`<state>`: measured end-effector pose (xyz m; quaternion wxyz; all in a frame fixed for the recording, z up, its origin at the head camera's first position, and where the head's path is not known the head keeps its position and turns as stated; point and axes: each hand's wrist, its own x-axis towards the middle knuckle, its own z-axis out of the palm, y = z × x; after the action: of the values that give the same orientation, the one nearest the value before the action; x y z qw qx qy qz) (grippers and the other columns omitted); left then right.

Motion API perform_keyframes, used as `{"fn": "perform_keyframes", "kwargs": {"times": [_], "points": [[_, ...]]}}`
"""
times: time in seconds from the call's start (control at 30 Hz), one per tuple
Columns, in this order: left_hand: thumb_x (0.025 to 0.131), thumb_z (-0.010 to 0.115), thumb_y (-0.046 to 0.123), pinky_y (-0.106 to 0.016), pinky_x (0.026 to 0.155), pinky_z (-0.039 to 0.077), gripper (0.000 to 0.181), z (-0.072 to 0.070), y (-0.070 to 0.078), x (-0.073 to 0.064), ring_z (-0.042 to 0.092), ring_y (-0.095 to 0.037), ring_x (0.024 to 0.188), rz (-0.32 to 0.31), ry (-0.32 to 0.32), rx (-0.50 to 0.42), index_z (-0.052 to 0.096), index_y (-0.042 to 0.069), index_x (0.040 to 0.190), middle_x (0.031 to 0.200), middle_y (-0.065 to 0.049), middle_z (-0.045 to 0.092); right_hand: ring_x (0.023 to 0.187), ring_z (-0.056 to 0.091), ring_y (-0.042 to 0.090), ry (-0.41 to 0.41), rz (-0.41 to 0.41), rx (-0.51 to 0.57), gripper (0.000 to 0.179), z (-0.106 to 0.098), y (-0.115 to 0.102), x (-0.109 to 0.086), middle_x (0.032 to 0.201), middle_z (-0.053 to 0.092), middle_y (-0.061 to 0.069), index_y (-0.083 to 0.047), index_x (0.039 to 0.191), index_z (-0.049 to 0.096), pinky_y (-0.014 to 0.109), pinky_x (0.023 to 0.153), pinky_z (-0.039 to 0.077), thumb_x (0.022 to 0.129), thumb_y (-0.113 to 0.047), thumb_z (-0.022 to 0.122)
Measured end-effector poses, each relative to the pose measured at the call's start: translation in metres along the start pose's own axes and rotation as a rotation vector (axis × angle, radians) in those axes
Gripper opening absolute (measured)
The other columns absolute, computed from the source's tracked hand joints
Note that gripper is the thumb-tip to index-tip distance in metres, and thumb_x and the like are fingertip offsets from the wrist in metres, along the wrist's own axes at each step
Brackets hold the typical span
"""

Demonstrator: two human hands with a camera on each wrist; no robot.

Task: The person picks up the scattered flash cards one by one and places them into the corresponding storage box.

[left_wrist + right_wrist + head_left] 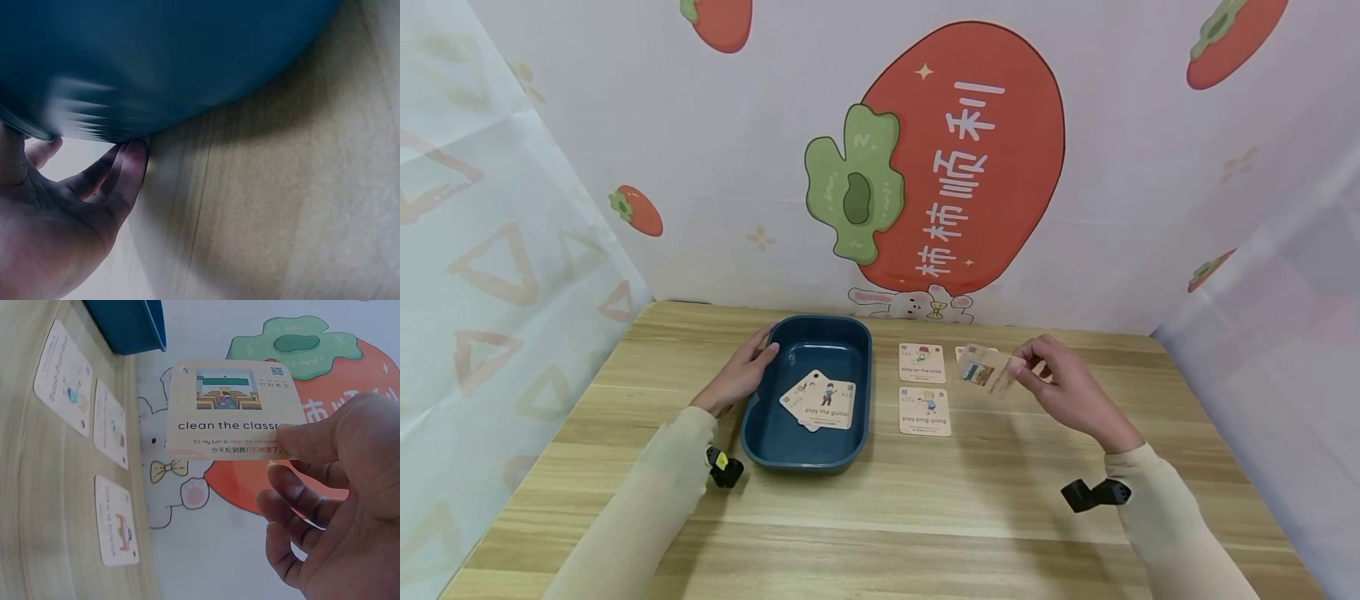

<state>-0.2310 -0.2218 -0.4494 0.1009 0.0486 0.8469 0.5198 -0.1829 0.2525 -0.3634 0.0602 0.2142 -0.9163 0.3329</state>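
Note:
My left hand [737, 372] holds the left side of a dark blue plastic tray [752, 433], thumb over the rim and fingers against the outer wall. In the tray lies a "play the guitar" flashcard [827, 406], partly covering another card. Between thumb and fingers my right hand [1063, 387] pinches a flashcard [234, 403] reading "clean the classr…", its end covered by the thumb. That card is tilted above the table and overlaps a third table card [115, 522] in the head view. Left of it lie a "play on the slide" card [922, 363] and a "play ping-pong" card [924, 411].
The wood-grain table [880, 542] meets a backdrop [737, 250] printed with persimmons and a rabbit. White sheets hang at both sides. A small black camera is strapped to each wrist.

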Motion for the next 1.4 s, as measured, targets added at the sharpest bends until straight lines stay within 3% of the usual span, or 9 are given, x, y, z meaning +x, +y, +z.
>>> {"fn": "perform_keyframes", "kwargs": {"times": [0.6, 1.4], "points": [[0.113, 0.033, 0.037, -0.065, 0.113, 0.030, 0.060, 0.000, 0.001, 0.001, 0.034, -0.048, 0.143, -0.016, 0.000, 0.006, 0.010, 0.018, 0.165, 0.161, -0.027, 0.026, 0.090, 0.053, 0.020, 0.011, -0.073, 0.082, 0.004, 0.021, -0.039, 0.035, 0.097, 0.057, 0.006, -0.005, 0.099, 0.065, 0.037, 0.075, 0.045, 0.100, -0.009, 0.066], [0.112, 0.033, 0.037, -0.067, 0.113, 0.026, 0.060, 0.000, 0.000, 0.000, 0.027, -0.049, 0.146, -0.014, 0.011, 0.022, 0.011, 0.018, 0.165, 0.164, -0.025, 0.021, 0.092, 0.051, 0.020, -0.033, -0.174, 0.207, 0.007, 0.053, -0.083, 0.061, 0.096, 0.056, 0.003, -0.005, 0.099, 0.065, 0.040, 0.075, 0.045, 0.099, -0.011, 0.068]]}}
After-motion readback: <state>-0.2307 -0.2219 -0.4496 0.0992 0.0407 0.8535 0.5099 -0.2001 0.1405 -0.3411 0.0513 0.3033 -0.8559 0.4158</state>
